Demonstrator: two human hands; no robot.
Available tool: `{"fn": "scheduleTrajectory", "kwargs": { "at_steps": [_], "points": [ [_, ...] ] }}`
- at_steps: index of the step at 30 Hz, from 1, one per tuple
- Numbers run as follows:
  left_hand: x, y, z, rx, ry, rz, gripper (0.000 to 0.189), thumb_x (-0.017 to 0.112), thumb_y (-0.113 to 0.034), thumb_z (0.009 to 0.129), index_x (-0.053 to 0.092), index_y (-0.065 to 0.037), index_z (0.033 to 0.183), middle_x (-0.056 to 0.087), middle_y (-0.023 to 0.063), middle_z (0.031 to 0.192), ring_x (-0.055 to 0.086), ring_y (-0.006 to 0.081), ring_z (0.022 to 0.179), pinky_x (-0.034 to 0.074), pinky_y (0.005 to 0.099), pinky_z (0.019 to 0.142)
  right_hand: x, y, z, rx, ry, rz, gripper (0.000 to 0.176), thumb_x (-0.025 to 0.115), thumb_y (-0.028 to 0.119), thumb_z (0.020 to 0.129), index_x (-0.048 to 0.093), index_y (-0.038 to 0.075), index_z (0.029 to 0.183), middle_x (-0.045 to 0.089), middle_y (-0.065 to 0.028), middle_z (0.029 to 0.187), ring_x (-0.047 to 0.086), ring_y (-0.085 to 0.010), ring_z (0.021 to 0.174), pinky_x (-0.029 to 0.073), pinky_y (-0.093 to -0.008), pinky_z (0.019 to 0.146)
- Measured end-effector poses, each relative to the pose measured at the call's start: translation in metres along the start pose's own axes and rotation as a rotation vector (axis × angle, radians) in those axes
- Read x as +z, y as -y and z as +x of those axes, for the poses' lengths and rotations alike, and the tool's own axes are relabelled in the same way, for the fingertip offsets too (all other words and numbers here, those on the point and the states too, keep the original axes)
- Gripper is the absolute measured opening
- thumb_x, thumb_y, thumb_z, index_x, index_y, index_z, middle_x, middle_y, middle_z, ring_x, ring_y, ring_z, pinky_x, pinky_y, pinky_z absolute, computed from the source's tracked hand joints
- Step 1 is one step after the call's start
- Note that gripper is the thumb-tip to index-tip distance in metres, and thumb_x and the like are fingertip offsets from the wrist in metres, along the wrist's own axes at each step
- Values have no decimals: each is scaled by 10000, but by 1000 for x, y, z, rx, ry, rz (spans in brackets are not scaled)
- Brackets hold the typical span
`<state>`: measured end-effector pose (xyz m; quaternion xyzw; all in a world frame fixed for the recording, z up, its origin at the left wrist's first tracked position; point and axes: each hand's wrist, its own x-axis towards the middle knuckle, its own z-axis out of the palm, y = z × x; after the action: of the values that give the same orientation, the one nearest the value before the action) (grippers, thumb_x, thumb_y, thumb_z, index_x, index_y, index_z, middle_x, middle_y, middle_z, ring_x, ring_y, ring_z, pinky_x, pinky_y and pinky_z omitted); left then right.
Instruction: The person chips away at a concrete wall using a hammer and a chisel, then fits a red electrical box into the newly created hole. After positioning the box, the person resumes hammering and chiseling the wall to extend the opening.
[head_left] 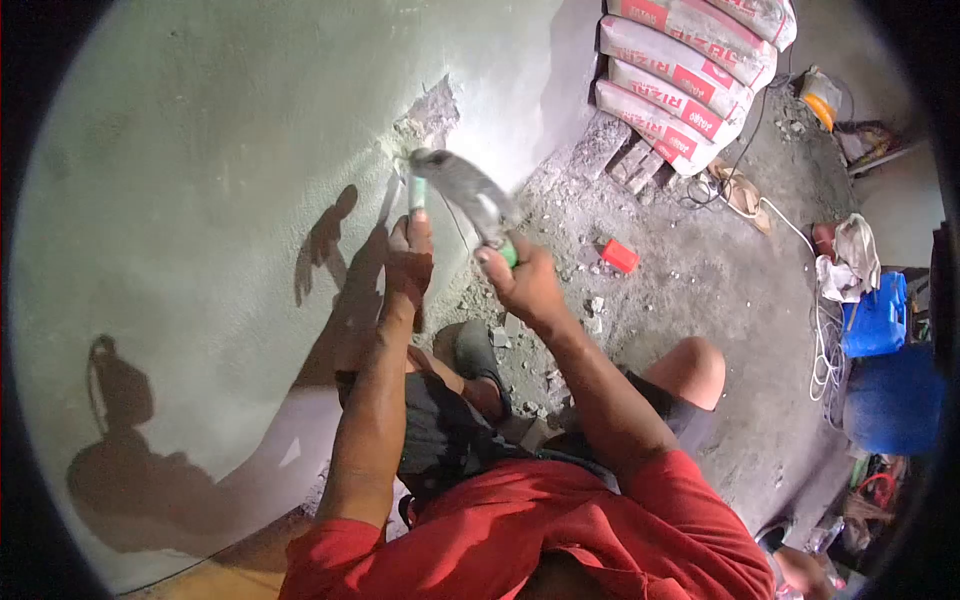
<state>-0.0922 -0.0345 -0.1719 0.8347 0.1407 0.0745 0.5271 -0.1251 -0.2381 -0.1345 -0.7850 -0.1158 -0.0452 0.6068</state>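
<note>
My left hand (410, 258) is wrapped round a chisel (418, 192) with a pale green upper part, held against the plastered wall (230, 150). Just above the chisel, a rough broken patch (432, 115) shows grey under the plaster. A hammer (470, 190), smeared by motion, is in my right hand (525, 275), which grips its green handle low down. The hammer's head overlaps the top of the chisel in this view. The chisel's tip is hard to make out beside the broken patch.
Rubble (590, 310) and dust cover the floor by the wall. A small red plastic piece (620, 256) lies there. Stacked cement sacks (680, 85) stand at the upper right. Further right are a white cable (822, 350), a blue jug (877, 315) and a blue drum (895, 400).
</note>
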Motion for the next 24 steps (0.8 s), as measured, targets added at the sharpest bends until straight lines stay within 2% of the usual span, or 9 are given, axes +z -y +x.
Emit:
{"fn": "scheduleTrajectory", "kwargs": {
  "at_steps": [1,2,7,9,10,12,20,23,24],
  "points": [
    [-4,-17,-9,343,-58,264,575,458,-556,992,578,5,1027,612,240,734,629,402,627,478,458,564,-5,-6,-9,35,-49,128,570,665,548,886,653,-13,983,637,-251,687,678,-405,676,515,-460,628],
    [-6,-61,-41,265,2,384,571,464,-548,990,604,3,1046,612,330,831,637,491,787,499,520,672,-21,-6,-18,128,-40,38,565,678,524,890,656,-31,991,647,-198,686,669,-279,666,515,-417,629],
    [7,-76,-18,248,-30,511,500,528,-485,986,637,1,1027,659,286,890,668,427,866,502,506,768,-55,-6,-50,224,-192,186,440,630,416,964,620,-20,903,590,-30,664,499,-106,631,452,-320,582],
    [-1,-69,8,668,-225,845,518,502,-486,1001,629,15,1037,671,242,902,661,400,853,495,476,774,-59,-8,-55,222,-211,226,425,616,419,976,604,5,882,550,7,649,486,-74,604,425,-285,540],
    [-1,-82,9,657,-217,847,518,502,-486,1001,629,15,1037,671,242,902,661,400,853,495,476,774,-61,-5,-57,207,-231,299,412,604,417,984,594,18,879,541,12,640,487,-68,588,418,-270,523],
    [-8,-120,10,111,156,302,518,473,-475,1017,627,17,1071,668,226,921,638,381,861,477,453,799,-63,-11,-57,184,-208,292,510,471,530,1014,554,39,905,535,-19,651,509,-100,542,409,-271,500],
    [12,-122,16,329,-79,355,522,465,-493,1016,658,-11,1069,674,195,817,631,355,760,490,422,749,-69,-9,-51,193,-238,251,686,439,688,953,560,15,918,554,-49,669,528,-120,569,436,-287,532],
    [8,-121,27,295,-130,353,554,463,-519,1010,676,-8,1042,683,184,817,650,326,784,495,404,755,-65,-13,-45,89,-288,358,545,520,568,981,542,38,857,539,-18,646,520,-94,559,427,-269,510],
    [5,-124,27,193,-40,256,561,435,-537,1012,643,-16,999,620,112,803,585,233,751,477,356,724,-62,-10,-41,67,-313,378,556,505,578,980,539,41,842,545,-24,645,516,-95,557,417,-264,503]
  ]
}}
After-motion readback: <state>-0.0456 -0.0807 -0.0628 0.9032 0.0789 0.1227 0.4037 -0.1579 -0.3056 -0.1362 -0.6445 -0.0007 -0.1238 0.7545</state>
